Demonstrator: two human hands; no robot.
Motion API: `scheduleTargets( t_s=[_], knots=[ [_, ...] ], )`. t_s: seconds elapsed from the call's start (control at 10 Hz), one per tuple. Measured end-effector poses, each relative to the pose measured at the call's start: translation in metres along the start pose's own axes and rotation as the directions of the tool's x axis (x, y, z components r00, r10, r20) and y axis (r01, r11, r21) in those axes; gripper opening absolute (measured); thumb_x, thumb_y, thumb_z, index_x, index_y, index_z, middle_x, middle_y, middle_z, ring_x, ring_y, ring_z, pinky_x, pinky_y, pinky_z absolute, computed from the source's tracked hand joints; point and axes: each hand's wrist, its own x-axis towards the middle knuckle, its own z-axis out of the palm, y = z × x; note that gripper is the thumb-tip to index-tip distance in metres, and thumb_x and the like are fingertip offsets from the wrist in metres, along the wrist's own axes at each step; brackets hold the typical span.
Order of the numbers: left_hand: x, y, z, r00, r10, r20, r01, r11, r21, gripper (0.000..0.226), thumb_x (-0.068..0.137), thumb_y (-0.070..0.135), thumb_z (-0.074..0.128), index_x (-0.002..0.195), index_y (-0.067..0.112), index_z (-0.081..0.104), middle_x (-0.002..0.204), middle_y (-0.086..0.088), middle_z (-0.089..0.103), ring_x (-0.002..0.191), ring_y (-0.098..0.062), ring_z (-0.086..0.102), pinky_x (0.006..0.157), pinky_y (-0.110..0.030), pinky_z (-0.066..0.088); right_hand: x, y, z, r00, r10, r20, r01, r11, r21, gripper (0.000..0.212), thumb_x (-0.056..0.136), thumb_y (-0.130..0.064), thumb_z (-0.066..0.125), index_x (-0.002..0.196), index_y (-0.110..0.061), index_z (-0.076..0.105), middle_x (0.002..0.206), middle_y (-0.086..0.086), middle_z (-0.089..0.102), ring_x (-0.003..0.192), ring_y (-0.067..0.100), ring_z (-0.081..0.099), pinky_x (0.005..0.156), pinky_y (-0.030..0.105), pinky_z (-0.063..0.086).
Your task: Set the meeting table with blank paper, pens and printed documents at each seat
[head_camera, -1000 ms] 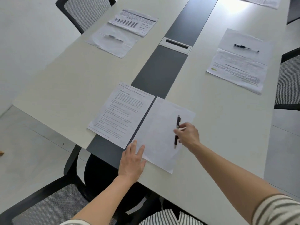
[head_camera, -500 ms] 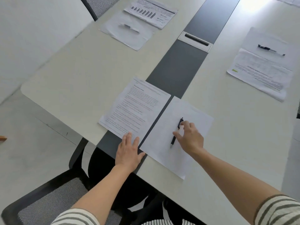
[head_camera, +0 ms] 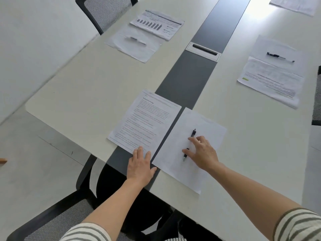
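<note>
pen (head_camera: 189, 144) got nudged straighter under the right hand (head_camera: 202, 153), fingers loose on it, left hand (head_camera: 140, 166) flat beside on the printed document (head_camera: 145, 121), so this seat's basically set

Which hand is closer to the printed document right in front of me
Left. The left hand lies flat on the printed document's near corner; the right hand is on the pen, over the blank sheet beside it.

The table (head_camera: 83, 87) top is smooth, matt and off-white, with a darker matt grey centre strip (head_camera: 187, 80); the sheets are thin white paper, one (head_camera: 133, 44) creased; the pen (head_camera: 189, 145) looks glossy black plastic; the chair (head_camera: 104, 13) back is mesh cloth
</note>
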Motion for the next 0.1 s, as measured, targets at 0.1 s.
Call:
scheduleTargets(
  t_s=[0.1],
  knots=[
    [-0.0060,0.0025,-0.0106,0.999,0.005,-0.047,-0.004,1.000,0.023,0.058,0.093,0.049,0.048,0.141,0.019,0.034,0.158,-0.016,0.012,0.146,-0.031,0.013,0.113,-0.040,0.027,-0.0078,0.0026,-0.0196,0.995,-0.039,-0.097,0.045,0.997,0.060,0.059,0.091,-0.057,0.052,0.142,-0.029,0.042,0.138,-0.002,0.045,0.122,0.019,0.050,0.094,0.035,0.046]
  ],
)
